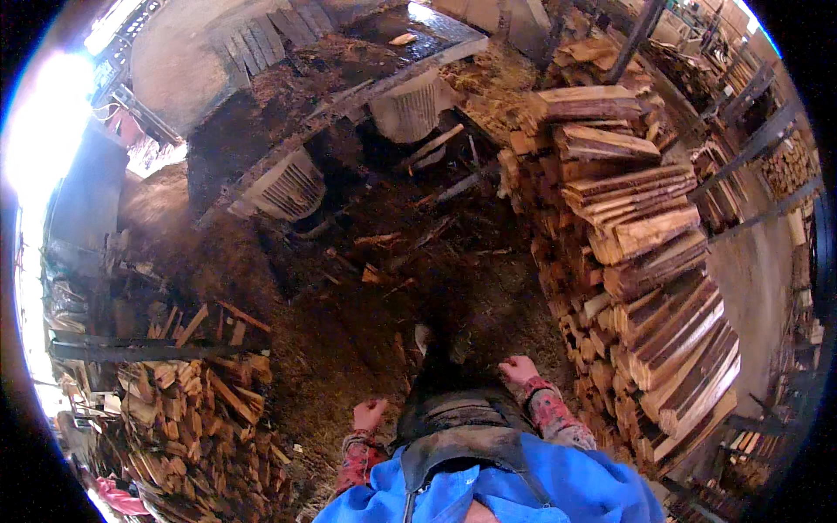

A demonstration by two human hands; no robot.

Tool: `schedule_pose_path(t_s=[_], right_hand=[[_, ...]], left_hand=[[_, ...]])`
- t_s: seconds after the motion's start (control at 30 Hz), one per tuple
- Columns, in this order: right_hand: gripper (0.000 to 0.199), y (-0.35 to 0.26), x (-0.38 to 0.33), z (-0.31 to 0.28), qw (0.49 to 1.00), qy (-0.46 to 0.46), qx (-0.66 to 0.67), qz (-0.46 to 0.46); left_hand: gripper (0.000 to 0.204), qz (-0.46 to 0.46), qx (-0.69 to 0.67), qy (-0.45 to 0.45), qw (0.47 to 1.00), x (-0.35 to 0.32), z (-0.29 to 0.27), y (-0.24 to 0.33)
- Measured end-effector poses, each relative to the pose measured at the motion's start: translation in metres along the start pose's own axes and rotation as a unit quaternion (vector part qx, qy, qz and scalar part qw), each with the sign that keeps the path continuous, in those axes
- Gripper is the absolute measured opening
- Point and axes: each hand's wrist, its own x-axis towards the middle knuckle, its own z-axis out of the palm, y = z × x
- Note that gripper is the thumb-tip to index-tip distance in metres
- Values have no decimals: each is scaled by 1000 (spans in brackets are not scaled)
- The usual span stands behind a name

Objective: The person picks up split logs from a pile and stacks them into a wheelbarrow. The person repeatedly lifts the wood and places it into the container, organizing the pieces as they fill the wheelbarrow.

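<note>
My left hand (370, 415) hangs beside my left thigh, its fingers curled in and nothing seen in them. On the other side, my right hand (520, 370) hangs in a loose fist, also with nothing seen in it. Both forearms wear red patterned sleeves under a blue jacket (575, 471). Nearest to my right hand stands a tall stack of split firewood (663, 322), apart from the fingers. A second heap of split firewood (187, 418) lies to the left of my left hand, out of touch.
Ahead is a dark, debris-strewn workbench (305, 113) with two vented pale crates (288, 185) beneath it. Wood scraps (375, 240) lie on the dirt floor. A dark beam (157, 347) crosses above the left heap. Metal posts (641, 39) stand behind the right stack.
</note>
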Motion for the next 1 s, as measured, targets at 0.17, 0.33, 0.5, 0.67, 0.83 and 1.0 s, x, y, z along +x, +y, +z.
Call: schedule_pose_path(t_s=[0.17,0.33,0.5,0.67,0.83,1.0], right_hand=[[43,-7,42,6,997,23,60,39],[32,-32,84,-10,996,72,43,13],[34,-79,101,-40,993,108,38,4],[41,-95,150,-63,994,103,33,14],[43,-141,227,-126,999,19,27,17],[43,-162,290,-182,999,6,34,-40]], left_hand=[[36,0,-70,-24,997,74,-26,48],[37,61,-122,-8,991,155,-46,67],[38,93,-74,-31,992,178,-80,149],[35,35,-103,-44,993,204,-65,183],[35,3,-55,-19,998,226,-41,216],[40,-50,-126,-32,990,215,-22,291]])
